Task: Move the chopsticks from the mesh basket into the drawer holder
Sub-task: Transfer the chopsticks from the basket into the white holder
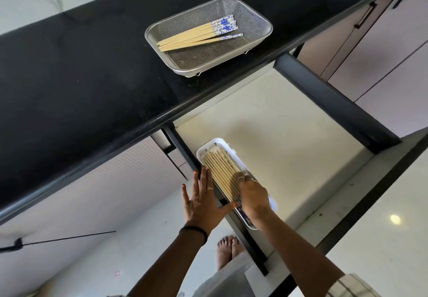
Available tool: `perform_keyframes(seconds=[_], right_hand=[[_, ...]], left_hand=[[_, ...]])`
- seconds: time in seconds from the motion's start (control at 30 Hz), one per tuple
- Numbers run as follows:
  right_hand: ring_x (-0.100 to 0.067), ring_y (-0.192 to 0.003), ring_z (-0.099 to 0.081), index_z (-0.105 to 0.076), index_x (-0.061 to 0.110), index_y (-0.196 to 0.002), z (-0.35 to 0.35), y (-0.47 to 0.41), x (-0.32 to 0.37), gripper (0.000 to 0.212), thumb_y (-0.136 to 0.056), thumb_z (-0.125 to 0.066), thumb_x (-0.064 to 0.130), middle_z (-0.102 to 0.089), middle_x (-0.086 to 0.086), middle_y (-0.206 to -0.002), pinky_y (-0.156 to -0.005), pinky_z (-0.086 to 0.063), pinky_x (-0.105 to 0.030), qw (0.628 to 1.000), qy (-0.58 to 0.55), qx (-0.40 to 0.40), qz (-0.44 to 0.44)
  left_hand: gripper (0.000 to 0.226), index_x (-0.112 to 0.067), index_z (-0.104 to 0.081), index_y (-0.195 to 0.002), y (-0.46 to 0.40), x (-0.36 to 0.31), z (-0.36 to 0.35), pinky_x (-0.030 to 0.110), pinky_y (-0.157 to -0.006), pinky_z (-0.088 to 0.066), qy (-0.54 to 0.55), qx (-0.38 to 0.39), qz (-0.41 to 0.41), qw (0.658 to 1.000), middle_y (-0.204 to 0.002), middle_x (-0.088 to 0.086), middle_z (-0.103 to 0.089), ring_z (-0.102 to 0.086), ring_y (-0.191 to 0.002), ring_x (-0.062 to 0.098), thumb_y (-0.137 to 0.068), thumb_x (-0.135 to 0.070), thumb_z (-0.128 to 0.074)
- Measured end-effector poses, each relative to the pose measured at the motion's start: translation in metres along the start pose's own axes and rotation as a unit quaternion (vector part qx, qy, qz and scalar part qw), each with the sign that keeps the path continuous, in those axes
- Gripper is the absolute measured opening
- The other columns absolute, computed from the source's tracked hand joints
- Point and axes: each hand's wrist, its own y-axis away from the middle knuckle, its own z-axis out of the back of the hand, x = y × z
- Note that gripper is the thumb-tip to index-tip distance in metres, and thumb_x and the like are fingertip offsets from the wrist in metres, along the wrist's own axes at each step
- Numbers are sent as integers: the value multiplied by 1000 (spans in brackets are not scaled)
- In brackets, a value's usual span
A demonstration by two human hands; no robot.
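A steel mesh basket (pixel 254 21) stands on the black counter and holds several bamboo chopsticks (pixel 192 37) with blue-and-white patterned tops. Below, in the open drawer, a white holder (pixel 209 145) lies along the left side, filled with several chopsticks (pixel 220 169) side by side. My right hand (pixel 253 196) rests fingers-down on those chopsticks at the holder's near half. My left hand (pixel 201 198) is spread flat with fingers apart against the holder's left edge and the drawer's dark side rail, holding nothing.
The open drawer's pale floor (pixel 278 130) stretches right of the holder, framed by dark rails (pixel 335 102). The black counter (pixel 81 76) overhangs the drawer's back. Cabinet doors with dark handles (pixel 366 16) sit at the right. My bare feet (pixel 228 249) stand on the white floor.
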Motion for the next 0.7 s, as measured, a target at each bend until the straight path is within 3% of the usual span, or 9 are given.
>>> perform_keyframes(seconds=[0.13,0.27,0.5,0.7], right_hand=[[-24,-123,-54,-37,9,-138,-9,7,-4,51,-93,-54,23,-49,-9,-138,-100,-49,-33,1000,8,16,9],[-26,-135,-41,-30,7,-144,-15,9,-7,60,-92,-56,23,-31,-11,-152,-109,-41,-34,998,43,25,38],[-24,-140,-30,-26,11,-146,-6,8,-5,71,-87,-63,23,-26,-7,-152,-112,-38,-35,998,32,14,53],[-23,-117,-57,-45,5,-132,0,27,-9,42,-93,-53,15,-57,-11,-128,-100,-48,-30,990,-61,17,-124]], left_hand=[[113,-16,16,-151,0,0,0,53,-116,4,-3,4,2,1000,-160,2,19,16,-147,22,-78,-79,-42],[114,-16,17,-151,-1,1,-1,53,-117,3,4,10,5,1000,-159,2,19,17,-147,21,-78,-79,-43],[114,-15,18,-150,-2,1,0,53,-117,0,-6,24,3,1000,-159,2,21,17,-147,22,-78,-80,-41],[114,-15,20,-150,-3,3,1,56,-115,2,-11,41,-2,999,-159,1,22,19,-146,22,-77,-82,-38]])
